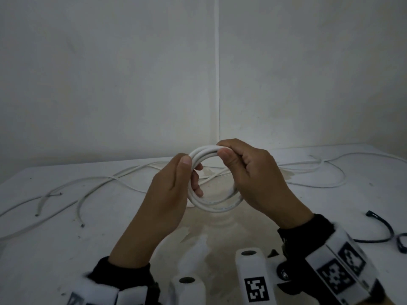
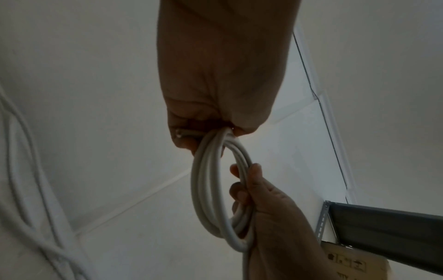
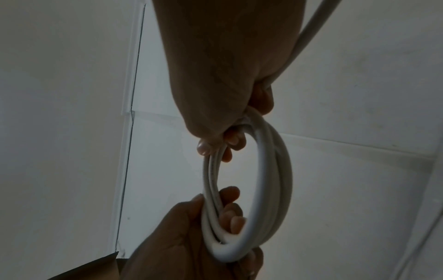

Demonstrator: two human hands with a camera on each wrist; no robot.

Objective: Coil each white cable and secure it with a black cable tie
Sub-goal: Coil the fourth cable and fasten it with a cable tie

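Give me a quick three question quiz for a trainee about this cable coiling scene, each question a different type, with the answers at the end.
1. True or false: a black cable tie is already fastened around the white coil.
2. Multiple choice: which of the hands grip the coil? A) only the left hand B) only the right hand C) both
3. Fill in the blank: the uncoiled white cables lie on the ____.

Key: 1 false, the tie lies on the table to the right. 2 C. 3 table.
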